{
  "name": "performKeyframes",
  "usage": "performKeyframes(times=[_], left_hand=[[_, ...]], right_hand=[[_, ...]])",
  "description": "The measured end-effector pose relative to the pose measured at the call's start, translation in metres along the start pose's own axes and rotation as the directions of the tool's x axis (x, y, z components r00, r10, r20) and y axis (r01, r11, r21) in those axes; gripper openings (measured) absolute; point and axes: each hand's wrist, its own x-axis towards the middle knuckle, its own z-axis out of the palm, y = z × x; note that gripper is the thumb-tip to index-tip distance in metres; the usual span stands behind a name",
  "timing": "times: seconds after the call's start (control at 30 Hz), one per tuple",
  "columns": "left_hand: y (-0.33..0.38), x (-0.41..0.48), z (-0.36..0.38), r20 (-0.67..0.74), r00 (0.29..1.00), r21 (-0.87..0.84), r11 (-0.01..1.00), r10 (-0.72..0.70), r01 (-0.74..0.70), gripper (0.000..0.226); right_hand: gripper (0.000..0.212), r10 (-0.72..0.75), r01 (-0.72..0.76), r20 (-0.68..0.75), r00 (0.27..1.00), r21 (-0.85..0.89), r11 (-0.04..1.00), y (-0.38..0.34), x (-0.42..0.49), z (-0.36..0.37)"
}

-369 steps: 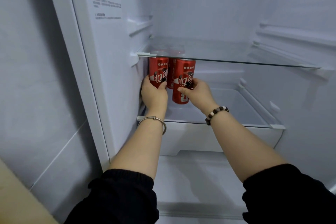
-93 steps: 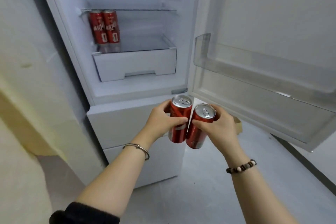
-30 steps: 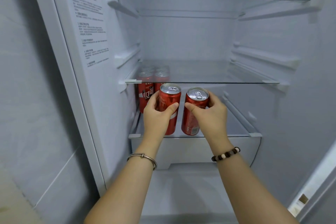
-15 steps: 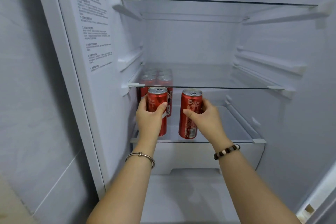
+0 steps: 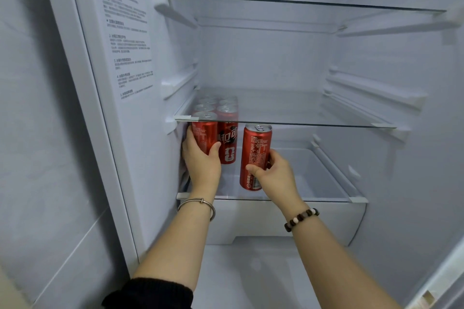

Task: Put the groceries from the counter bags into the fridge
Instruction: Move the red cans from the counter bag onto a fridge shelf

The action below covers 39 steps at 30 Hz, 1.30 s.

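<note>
The left hand (image 5: 202, 165) is gripping a red can (image 5: 204, 133) upright, its fingers curling round it, with the fridge wall (image 5: 155, 158) just to its left. Just beyond its thumb, stored cans (image 5: 228, 143) are standing in rows. To its right, the right hand (image 5: 273, 173) is clasping a second can (image 5: 254, 155) upright over the glass shelf (image 5: 313, 199) lying beneath both hands.
</note>
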Motion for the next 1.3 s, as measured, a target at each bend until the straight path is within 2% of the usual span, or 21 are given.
performKeyframes(times=[0.17,0.37,0.57,0.73,0.83,0.93,1.13,1.3], left_hand=[[-0.018,-0.015,-0.003,-0.022,0.999,0.143,0.989,-0.024,0.027,0.071],[-0.025,-0.01,-0.011,0.011,1.0,0.16,0.987,-0.009,0.007,0.061],[-0.024,-0.021,-0.011,-0.026,0.99,0.248,0.961,0.135,-0.124,0.065],[-0.024,-0.02,-0.011,-0.006,0.991,0.27,0.954,0.133,-0.126,0.066],[-0.028,-0.016,-0.013,0.033,0.984,0.307,0.935,0.174,-0.176,0.067],[-0.032,-0.015,-0.016,0.041,0.977,0.319,0.924,0.211,-0.213,0.068],[-0.034,-0.018,-0.017,-0.034,0.954,0.288,0.917,0.297,-0.275,0.059],[-0.033,-0.019,-0.017,-0.073,0.955,0.271,0.927,0.289,-0.259,0.056]], right_hand=[[0.048,-0.006,0.005,0.014,1.0,0.014,1.0,0.002,0.005,0.002],[0.055,-0.013,0.013,-0.015,1.0,0.026,1.0,0.008,0.016,0.017],[0.053,-0.036,0.035,0.042,0.998,0.022,0.999,0.003,0.03,0.031],[0.049,-0.042,0.042,0.047,0.998,0.004,0.999,0.002,0.038,0.042],[0.049,-0.04,0.039,0.053,0.998,0.019,0.999,0.003,0.04,0.046],[0.049,-0.033,0.031,0.052,0.998,0.036,0.999,0.005,0.04,0.048],[0.046,-0.049,0.049,0.038,0.998,0.014,0.999,0.006,0.038,0.053],[0.059,-0.043,0.042,0.036,0.998,0.015,0.999,0.006,0.038,0.061]])
